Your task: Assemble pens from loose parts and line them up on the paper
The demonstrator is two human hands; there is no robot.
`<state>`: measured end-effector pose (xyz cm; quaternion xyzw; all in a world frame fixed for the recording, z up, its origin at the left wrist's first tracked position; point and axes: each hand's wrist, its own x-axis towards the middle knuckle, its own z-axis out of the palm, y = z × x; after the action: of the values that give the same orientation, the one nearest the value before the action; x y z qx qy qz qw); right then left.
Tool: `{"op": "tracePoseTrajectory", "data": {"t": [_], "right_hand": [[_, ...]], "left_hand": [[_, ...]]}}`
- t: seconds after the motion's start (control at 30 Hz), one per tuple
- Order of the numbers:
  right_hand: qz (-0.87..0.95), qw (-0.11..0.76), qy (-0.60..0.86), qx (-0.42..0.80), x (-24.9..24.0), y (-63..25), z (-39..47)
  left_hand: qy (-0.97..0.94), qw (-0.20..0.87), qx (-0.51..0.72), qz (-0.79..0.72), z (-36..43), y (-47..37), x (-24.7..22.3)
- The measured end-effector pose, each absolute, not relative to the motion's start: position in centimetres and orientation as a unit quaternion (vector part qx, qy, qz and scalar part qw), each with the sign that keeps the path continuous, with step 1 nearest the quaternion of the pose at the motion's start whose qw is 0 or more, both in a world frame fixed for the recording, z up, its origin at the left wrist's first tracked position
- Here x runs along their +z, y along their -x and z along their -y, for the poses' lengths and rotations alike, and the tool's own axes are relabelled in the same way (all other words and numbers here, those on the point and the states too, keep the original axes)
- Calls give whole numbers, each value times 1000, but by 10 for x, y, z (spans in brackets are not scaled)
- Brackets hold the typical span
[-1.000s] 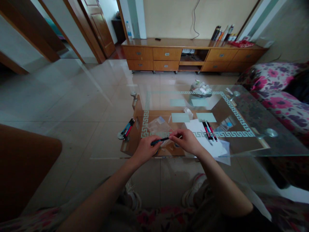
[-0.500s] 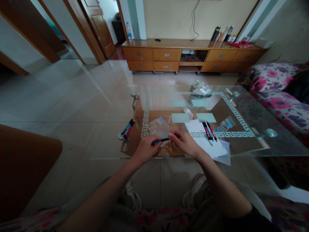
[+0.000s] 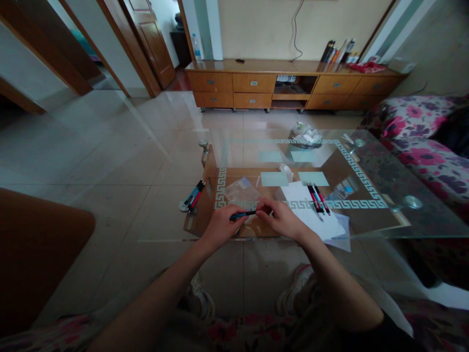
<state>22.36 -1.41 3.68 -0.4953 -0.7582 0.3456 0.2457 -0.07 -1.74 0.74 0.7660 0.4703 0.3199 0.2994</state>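
A blue and black pen [image 3: 242, 214] lies level between my hands, above the near edge of the glass table [image 3: 432, 215]. My left hand [image 3: 221, 224] is closed around its blue end. At the black end, the fingertips of my right hand [image 3: 279, 217] are pinched together on the pen's tip; any small part between them is too small to make out. Just beyond my hands is a clear plastic bag [image 3: 240, 189]. Several blue, black and red pens [image 3: 193, 196] lie bunched at the table's left. Other red and black pens [image 3: 318, 198] rest on white paper [image 3: 298, 195] to the right.
A basket filled with crumpled white bags [image 3: 306, 136] shows at the table's far side. Crumpled white plastic [image 3: 286, 171] lies mid-table. A wooden cabinet [image 3: 252, 83] lines the wall, and a flowered sofa [image 3: 421, 142] stands at the right.
My right fingers have curled in more and shifted slightly at the pen's black end. My left hand keeps its hold, and the other pens have not moved.
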Motion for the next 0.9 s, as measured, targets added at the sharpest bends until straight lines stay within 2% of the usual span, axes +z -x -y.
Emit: {"op": "tracePoseTrajectory", "data": {"t": [0.13,0.9], "right_hand": [[767,221,506,328,36,-223,13],[787,213,479,325,40,-223,14]], "left_hand": [[-769,295,316,-470,17,0,8],[-772,293,318,-466,17,0,9]]}}
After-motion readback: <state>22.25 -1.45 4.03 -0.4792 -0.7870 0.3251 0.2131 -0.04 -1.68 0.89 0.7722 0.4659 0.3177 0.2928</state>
